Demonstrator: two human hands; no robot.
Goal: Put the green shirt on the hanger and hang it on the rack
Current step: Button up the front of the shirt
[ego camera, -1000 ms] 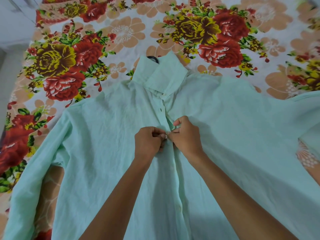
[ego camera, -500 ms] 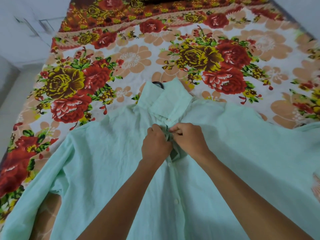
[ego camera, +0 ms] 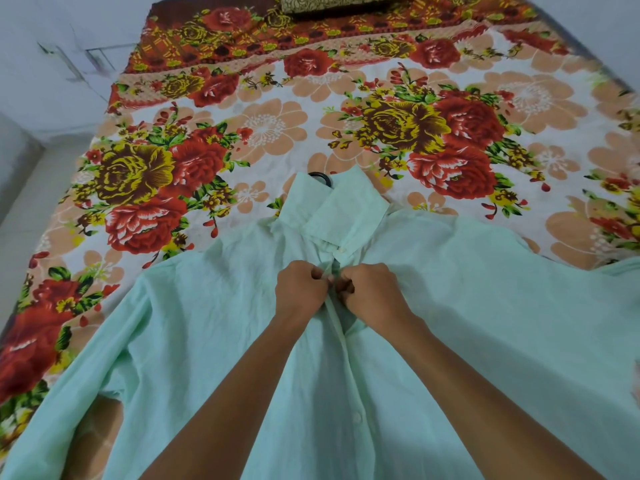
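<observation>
Green shirt [ego camera: 450, 323] flat on bedsheet [ego camera: 277, 126], placket just below collar pinched between left hand [ego camera: 300, 292] and right hand [ego camera: 372, 289].

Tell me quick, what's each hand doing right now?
Left hand: closed, pinching the green shirt at its front placket.
Right hand: closed, pinching the same placket from the other side.

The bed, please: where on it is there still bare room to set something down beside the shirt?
Free sheet lies beyond the collar and hanger hook, up to the pillow, and along the bed's left side beside the sleeve. The near half is crowded: the green shirt covers it, with the left hand and right hand pinching its placket.
</observation>
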